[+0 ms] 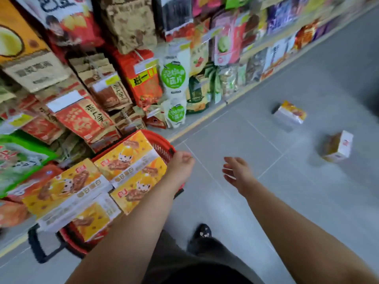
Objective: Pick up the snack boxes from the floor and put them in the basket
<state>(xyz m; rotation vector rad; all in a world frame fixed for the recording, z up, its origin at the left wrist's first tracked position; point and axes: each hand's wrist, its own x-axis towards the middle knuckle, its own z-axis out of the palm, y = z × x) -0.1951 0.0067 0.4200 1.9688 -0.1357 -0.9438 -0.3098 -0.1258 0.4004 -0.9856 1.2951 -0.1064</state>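
On grey floor tiles (246,201) beside stocked shelves (215,111), two snack boxes (290,114) (338,147)

The basket (162,148) at nine o'clock is matt red plastic lattice with a black handle (39,249). The boxes (127,158) in it are glossy printed card, as are the far box (290,114) and near box (338,147) at two o'clock. The floor (266,201) is smooth grey tile with a dull sheen. At eleven o'clock are shiny film packets (174,78) and matt brown paper bags (129,23).
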